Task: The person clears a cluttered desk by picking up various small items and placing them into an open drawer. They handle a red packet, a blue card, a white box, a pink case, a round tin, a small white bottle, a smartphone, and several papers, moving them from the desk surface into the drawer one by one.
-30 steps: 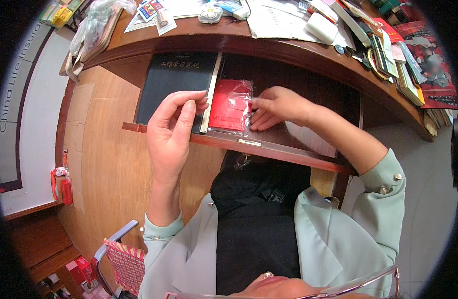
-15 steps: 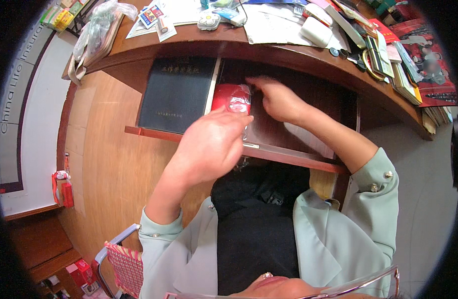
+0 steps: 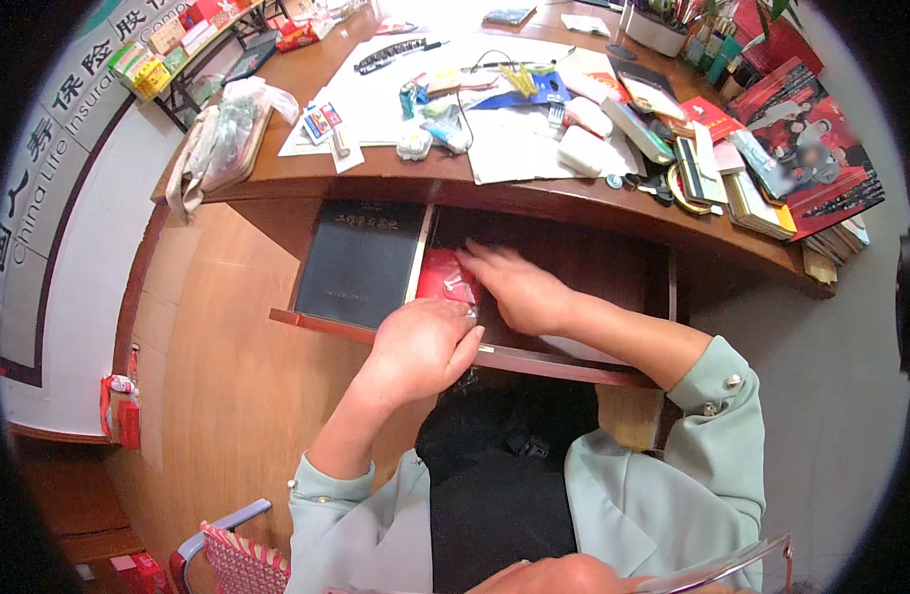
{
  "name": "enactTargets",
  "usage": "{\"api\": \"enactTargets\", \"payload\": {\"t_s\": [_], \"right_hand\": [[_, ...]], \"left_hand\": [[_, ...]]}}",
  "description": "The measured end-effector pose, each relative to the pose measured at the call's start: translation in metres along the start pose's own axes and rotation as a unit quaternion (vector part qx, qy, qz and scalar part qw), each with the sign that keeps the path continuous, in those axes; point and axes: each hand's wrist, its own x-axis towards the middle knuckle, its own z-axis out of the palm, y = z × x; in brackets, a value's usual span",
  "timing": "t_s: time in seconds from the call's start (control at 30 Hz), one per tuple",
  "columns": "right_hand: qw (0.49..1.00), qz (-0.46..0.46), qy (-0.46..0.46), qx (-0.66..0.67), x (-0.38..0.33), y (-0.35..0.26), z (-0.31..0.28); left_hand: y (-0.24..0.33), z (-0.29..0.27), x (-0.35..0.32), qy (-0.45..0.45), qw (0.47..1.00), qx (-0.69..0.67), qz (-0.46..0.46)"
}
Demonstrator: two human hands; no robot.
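Note:
An open wooden drawer (image 3: 321, 323) under the desk holds a large black book (image 3: 361, 259) on its left side. Beside the book lies a red packet in clear plastic (image 3: 443, 276). My left hand (image 3: 420, 346) is curled at the drawer's front edge, its fingertips pinching the lower edge of the packet's wrapper. My right hand (image 3: 514, 287) reaches into the drawer with its fingers spread flat, touching the packet's right side. Part of the packet is hidden beneath both hands.
The wooden desk (image 3: 376, 183) above the drawer is crowded with papers, small stationery and a plastic bag (image 3: 222, 134) at its left end. Stacked books and red booklets (image 3: 772, 158) fill its right end. A chair's woven seat (image 3: 239, 559) shows at the lower left.
My left hand has dropped from the packet's left side to the drawer's front edge. My right hand has slid deeper into the drawer. The view has tilted up, showing more of the desk.

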Motion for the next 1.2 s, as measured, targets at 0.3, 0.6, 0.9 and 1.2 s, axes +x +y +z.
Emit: {"api": "enactTargets", "payload": {"t_s": [0.3,0.6,0.9,1.2], "right_hand": [[0.996,-0.021,0.0,0.083,-0.05,-0.033,-0.05],[0.997,0.029,0.063,0.04,-0.115,-0.047,-0.071],[0.956,-0.044,0.287,-0.035,-0.134,-0.037,-0.094],[0.844,0.059,0.463,-0.264,-0.152,0.016,-0.185]], "left_hand": [[0.008,-0.002,0.004,-0.077,0.996,-0.009,-0.049],[0.031,-0.016,0.052,0.201,0.976,-0.024,0.082],[0.024,-0.02,0.099,0.188,0.97,0.14,0.06],[0.031,-0.002,0.097,0.265,0.958,0.096,0.061]]}}
